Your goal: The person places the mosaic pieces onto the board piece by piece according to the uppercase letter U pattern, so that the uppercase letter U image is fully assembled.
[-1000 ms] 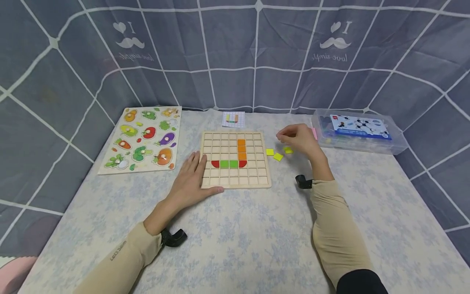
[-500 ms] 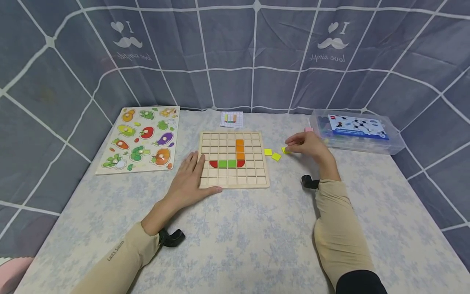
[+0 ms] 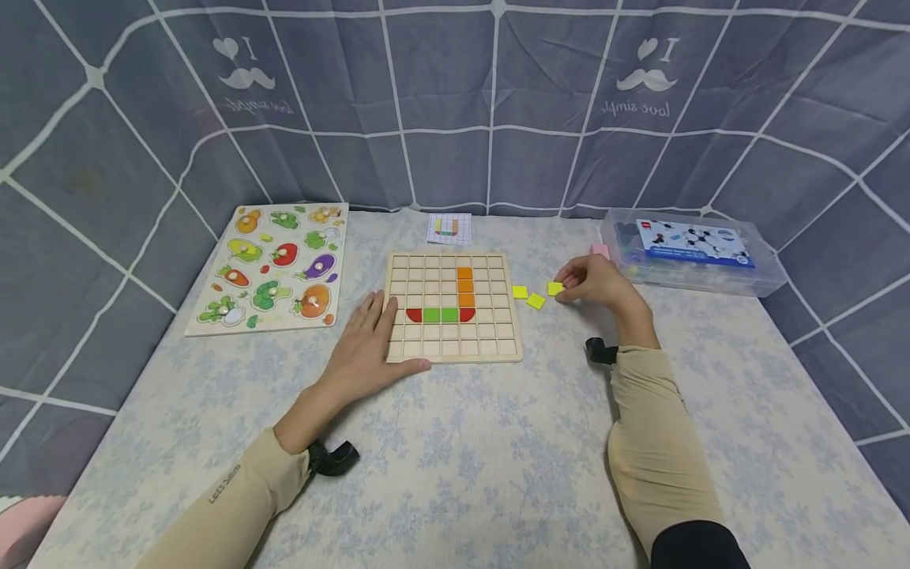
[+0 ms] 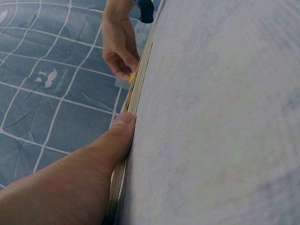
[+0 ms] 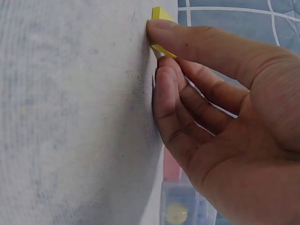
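Lower and farther right than a second ago, the right hand (image 3: pixel 600 283) sits at a yellow tile (image 3: pixel 554 288), thumb and curled fingers pinching its edge down by the tablecloth (image 3: pixel 455 458). Nearest, the left hand (image 3: pixel 359 340) lies flat, fingers straight, over the left edge of the wooden board (image 3: pixel 449 348); that steadying touch seems worth keeping. Beyond, two other tiles (image 3: pixel 520 292) lie between board and right hand. For so thin a piece, gripping opposite edges and lifting level, clear of its neighbours, likely works best. Farthest back, the picture card (image 3: pixel 449 229) lies behind the board.
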The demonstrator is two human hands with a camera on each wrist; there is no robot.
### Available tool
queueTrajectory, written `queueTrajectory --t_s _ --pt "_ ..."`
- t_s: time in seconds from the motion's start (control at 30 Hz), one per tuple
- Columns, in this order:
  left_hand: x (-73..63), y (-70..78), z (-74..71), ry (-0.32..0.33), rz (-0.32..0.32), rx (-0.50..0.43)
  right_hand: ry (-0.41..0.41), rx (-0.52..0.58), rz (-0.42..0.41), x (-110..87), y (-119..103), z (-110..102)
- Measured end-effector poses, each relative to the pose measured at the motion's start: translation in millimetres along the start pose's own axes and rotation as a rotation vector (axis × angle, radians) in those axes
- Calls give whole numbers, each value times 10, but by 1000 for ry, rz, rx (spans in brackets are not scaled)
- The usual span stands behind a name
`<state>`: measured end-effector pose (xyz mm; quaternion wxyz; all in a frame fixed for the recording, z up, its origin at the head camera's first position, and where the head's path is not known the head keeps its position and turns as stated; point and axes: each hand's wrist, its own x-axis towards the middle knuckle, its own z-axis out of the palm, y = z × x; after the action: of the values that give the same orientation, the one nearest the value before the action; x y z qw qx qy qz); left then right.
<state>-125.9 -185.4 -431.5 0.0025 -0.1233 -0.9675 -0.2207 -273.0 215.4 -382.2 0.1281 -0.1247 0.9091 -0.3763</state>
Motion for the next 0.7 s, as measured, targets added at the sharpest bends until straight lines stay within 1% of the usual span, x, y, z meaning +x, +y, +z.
queueTrajectory --t_s 0.13,0.27,0.33,0.43,0.57,0.7 --pt "-1 9 -5 2 0 0 14 9 -16 9 24 9" --pt "-2 14 -5 1 -9 -4 34 37 -13 11 37 23" --pt "1 19 -1 6 -12 -8 53 55 -9 3 27 27" --pt "10 29 4 18 -19 -6 108 62 -18 5 -6 46" --pt "18 23 5 20 -16 9 187 74 -75 43 -88 123" --pt "12 9 -1 13 -13 12 204 110 -135 118 -257 268"
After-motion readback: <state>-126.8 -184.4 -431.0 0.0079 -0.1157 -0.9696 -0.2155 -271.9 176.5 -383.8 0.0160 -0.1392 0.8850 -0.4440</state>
